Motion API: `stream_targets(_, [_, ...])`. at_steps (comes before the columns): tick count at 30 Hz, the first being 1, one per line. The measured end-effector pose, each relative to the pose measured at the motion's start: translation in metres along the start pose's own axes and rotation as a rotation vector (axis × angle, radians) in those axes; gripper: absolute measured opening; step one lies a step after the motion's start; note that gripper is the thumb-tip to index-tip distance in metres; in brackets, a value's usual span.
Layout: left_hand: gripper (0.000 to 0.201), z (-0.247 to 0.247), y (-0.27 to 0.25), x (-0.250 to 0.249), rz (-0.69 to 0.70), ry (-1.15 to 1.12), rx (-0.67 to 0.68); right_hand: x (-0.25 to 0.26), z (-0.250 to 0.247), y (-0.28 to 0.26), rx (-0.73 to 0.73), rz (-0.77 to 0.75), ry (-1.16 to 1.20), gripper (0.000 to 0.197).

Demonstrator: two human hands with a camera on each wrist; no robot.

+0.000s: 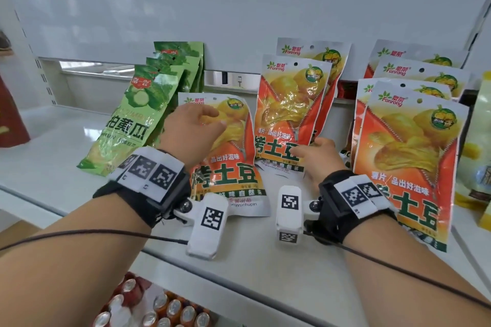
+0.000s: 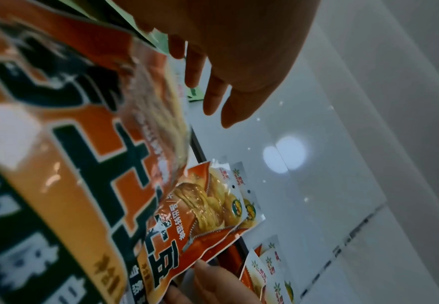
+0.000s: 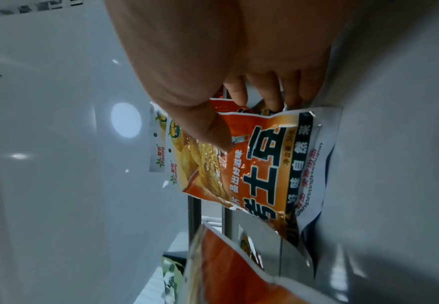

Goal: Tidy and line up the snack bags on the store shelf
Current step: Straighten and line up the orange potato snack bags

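Orange potato-chip bags stand on a white shelf point(image 1: 53, 162). My left hand point(image 1: 210, 117) is open, its fingers spread over the upper part of the front orange bag point(image 1: 228, 175), which leans back. In the left wrist view this bag point(image 2: 57, 164) fills the left side, and the left hand's point(image 2: 213, 92) fingers are straight. My right hand point(image 1: 305, 148) pinches the lower right edge of the middle orange bag point(image 1: 289, 103). In the right wrist view the right hand point(image 3: 244, 123) has its thumb on the front of the bag point(image 3: 265, 168) and its fingers behind the edge.
A row of green cucumber-snack bags point(image 1: 138, 119) leans at the left. A stack of several orange bags point(image 1: 409, 146) stands at the right, with a pale yellow bag point(image 1: 478, 141) beyond it. Drink cans point(image 1: 159, 308) fill the shelf below.
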State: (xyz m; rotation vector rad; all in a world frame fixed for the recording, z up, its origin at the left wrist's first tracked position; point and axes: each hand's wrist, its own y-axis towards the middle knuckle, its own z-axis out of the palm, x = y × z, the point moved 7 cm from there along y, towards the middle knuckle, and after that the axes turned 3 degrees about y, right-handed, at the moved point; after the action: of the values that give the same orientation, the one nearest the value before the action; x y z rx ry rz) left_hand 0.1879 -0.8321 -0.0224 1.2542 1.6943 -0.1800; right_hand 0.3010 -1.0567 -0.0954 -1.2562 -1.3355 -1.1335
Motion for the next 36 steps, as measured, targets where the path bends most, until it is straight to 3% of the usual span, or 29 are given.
stream_targets(2, [0.026, 0.006, 0.001, -0.009, 0.039, 0.02, 0.036, 0.0, 0.002, 0.0, 0.01, 0.011, -0.021, 0.07])
stream_targets(5, [0.013, 0.018, 0.009, -0.015, 0.057, -0.041, 0.103, -0.003, 0.002, -0.002, 0.0, 0.03, 0.004, 0.067])
stream_targets(8, [0.008, 0.035, 0.015, -0.021, 0.088, -0.093, 0.238, -0.002, 0.008, -0.003, 0.036, 0.007, 0.045, 0.025])
stream_targets(9, [0.007, 0.042, 0.015, -0.024, 0.095, -0.122, 0.291, -0.002, 0.01, -0.004, 0.044, -0.007, 0.035, 0.017])
stream_targets(11, [0.009, 0.057, 0.017, -0.025, 0.087, -0.148, 0.384, 0.002, 0.01, -0.005, 0.015, -0.044, 0.016, 0.019])
stream_targets(16, [0.051, 0.084, 0.035, -0.016, -0.007, -0.149, 0.432, 0.018, -0.017, -0.006, -0.175, -0.167, 0.096, 0.015])
stream_targets(20, [0.086, 0.101, 0.04, -0.015, -0.066, -0.335, 0.488, 0.029, -0.035, -0.013, -0.279, -0.279, 0.144, 0.023])
stream_targets(22, [0.079, 0.112, 0.039, -0.019, -0.022, -0.379, 0.576, 0.032, -0.037, -0.018, -0.298, -0.323, 0.162, 0.021])
stream_targets(24, [0.057, 0.118, 0.038, -0.023, 0.009, -0.449, 0.635, 0.036, -0.039, -0.022, -0.297, -0.379, 0.186, 0.02])
stream_targets(28, [0.021, 0.117, 0.045, -0.02, -0.047, -0.623, 0.542, 0.047, -0.035, -0.026, -0.162, -0.466, 0.189, 0.01])
stream_targets(31, [0.008, 0.118, 0.045, -0.016, -0.107, -0.759, 0.526, 0.037, -0.026, -0.023, -0.055, -0.356, 0.041, 0.045])
stream_targets(33, [0.007, 0.12, 0.047, -0.014, -0.108, -0.791, 0.519, 0.028, -0.021, -0.023, -0.027, -0.279, -0.076, 0.052])
stream_targets(36, [0.009, 0.125, 0.05, -0.012, -0.099, -0.816, 0.527, 0.029, -0.021, -0.025, -0.079, -0.291, -0.256, 0.058])
